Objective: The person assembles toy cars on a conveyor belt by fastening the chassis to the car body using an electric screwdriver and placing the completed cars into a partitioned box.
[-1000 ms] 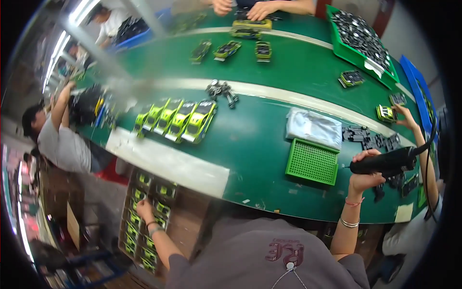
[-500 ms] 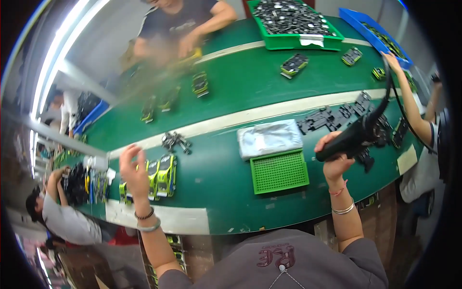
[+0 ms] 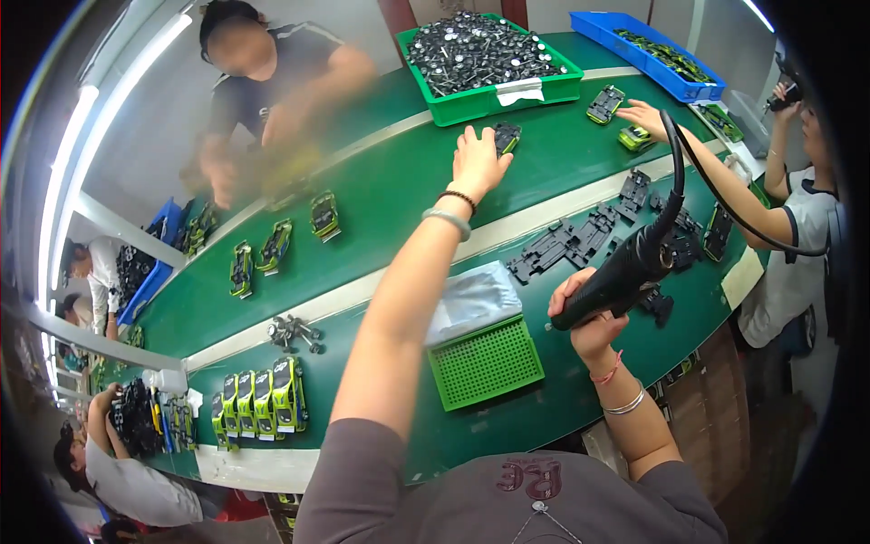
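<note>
Just in front of the green bin point(image 3: 467, 110), our left hand point(image 3: 480, 165), half curled, is at a toy car point(image 3: 510, 138); we cannot tell whether it grips. Farther from the bin, our right hand point(image 3: 591, 325) wraps a black power tool point(image 3: 622, 276).

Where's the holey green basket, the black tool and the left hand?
Holey green basket point(image 3: 487, 364): head view, its bare middle.
Black tool point(image 3: 623, 280): head view, middle of its body.
Left hand point(image 3: 478, 169): head view, back of the hand.

A blue bin point(image 3: 689, 92) sits at half past one, a green tub point(image 3: 462, 110) of dark parts point(image 3: 480, 50) near twelve, a perforated green basket point(image 3: 487, 364) at five; a lit tube light point(image 3: 150, 59) slants at ten o'clock.
</note>
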`<action>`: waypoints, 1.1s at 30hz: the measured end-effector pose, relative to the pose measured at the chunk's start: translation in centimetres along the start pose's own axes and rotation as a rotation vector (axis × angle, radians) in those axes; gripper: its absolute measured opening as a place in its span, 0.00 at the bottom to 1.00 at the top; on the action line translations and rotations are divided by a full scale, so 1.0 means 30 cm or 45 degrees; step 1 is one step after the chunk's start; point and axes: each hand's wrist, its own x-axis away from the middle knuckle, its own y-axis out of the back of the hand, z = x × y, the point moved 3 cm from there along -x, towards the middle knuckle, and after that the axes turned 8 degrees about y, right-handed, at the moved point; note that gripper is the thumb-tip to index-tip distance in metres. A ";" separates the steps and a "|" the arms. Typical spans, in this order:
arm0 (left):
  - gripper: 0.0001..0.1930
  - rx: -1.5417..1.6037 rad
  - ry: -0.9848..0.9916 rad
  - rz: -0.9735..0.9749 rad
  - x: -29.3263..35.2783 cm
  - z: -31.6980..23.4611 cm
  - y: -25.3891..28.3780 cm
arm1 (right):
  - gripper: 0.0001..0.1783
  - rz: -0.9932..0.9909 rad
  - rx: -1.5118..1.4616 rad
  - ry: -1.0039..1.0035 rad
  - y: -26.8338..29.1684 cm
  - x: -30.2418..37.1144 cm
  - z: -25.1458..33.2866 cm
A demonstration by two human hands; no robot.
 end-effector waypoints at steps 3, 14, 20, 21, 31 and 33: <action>0.23 -0.045 0.080 0.127 -0.035 -0.005 -0.083 | 0.52 -0.030 -0.039 0.000 0.004 0.003 -0.006; 0.22 -0.178 0.065 0.244 0.148 0.031 0.076 | 0.53 -0.032 0.070 0.038 0.008 -0.010 0.003; 0.17 -0.115 -0.007 0.385 0.102 0.059 0.161 | 0.53 -0.039 0.054 0.073 -0.009 -0.009 0.010; 0.14 -0.132 -0.059 0.330 0.101 0.062 0.172 | 0.52 -0.010 0.086 0.075 -0.005 -0.011 0.003; 0.28 -0.060 -0.367 0.614 0.029 0.098 0.087 | 0.46 0.059 0.103 0.090 -0.004 0.010 0.015; 0.27 -0.041 -0.397 0.556 0.036 0.137 0.083 | 0.45 0.073 0.092 0.083 -0.023 0.003 0.004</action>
